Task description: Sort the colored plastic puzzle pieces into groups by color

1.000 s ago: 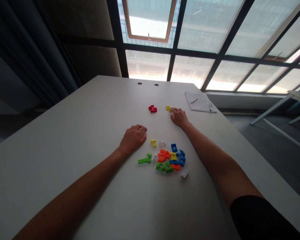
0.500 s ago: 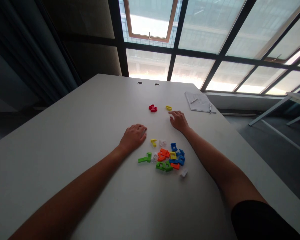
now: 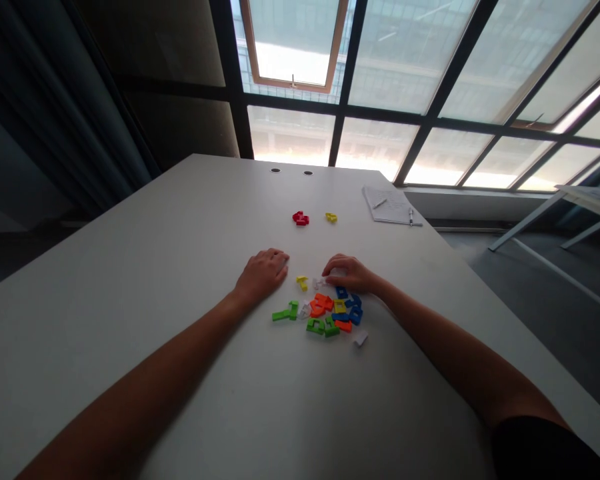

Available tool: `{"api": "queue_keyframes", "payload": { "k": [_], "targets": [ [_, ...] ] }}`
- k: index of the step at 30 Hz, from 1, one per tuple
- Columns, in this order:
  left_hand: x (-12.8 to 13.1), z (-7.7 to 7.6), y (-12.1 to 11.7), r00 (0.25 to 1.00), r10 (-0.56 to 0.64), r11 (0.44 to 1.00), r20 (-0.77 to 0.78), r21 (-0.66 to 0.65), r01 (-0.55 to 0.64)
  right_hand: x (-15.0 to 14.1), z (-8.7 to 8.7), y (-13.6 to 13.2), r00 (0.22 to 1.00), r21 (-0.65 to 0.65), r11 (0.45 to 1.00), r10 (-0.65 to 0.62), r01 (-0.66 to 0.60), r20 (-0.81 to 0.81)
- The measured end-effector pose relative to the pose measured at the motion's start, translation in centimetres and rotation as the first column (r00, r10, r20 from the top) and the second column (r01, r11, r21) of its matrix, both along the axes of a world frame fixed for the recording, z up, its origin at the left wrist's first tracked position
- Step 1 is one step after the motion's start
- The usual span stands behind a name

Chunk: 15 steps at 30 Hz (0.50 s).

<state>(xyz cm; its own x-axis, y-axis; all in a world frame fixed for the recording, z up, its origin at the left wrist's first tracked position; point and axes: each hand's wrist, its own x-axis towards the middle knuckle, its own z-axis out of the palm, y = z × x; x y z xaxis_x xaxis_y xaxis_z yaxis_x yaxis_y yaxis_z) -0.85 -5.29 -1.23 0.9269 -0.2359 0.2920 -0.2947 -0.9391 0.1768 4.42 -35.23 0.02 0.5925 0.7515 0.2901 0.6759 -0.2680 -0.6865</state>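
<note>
My left hand rests palm down on the table, fingers loosely bent and holding nothing. A yellow plastic piece lies just to its right. My right hand is at the far edge of a loose pile, thumb and fingers curved and slightly apart. Its fingertips are beside a white plastic piece; whether they touch it is unclear. A blue piece lies under its wrist side. Nearer to me are orange pieces, green pieces and a separate white piece.
Farther out on the white table lie a red cluster of pieces and a yellow piece pair. Paper sheets with pens sit by the right edge. Beyond stand large windows; another table is at far right.
My right hand has drawn back from the far yellow piece to the white piece at the pile. My left hand stays in place, and the view has shifted slightly.
</note>
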Motion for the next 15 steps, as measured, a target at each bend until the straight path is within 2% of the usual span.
{"api": "queue_keyframes", "payload": {
  "k": [5, 10, 15],
  "targets": [
    [0.04, 0.09, 0.02, 1.000, 0.001, 1.000, 0.001, 0.004, -0.001, 0.20, 0.20, 0.54, 0.999, -0.044, 0.998, 0.051, -0.051, 0.009],
    [0.11, 0.11, 0.04, 1.000, 0.002, 1.000, 0.007, 0.002, -0.002, 0.37, -0.26, 0.86, 0.999, -0.136, 0.989, -0.053, 0.053, 0.005],
    [0.19, 0.03, 0.14, 1.000, -0.001, 1.000, 0.005, 0.007, 0.001, 0.87, -0.64, 0.98, 0.992, -0.133, 0.984, -0.122, 0.116, -0.039]
  ]
}}
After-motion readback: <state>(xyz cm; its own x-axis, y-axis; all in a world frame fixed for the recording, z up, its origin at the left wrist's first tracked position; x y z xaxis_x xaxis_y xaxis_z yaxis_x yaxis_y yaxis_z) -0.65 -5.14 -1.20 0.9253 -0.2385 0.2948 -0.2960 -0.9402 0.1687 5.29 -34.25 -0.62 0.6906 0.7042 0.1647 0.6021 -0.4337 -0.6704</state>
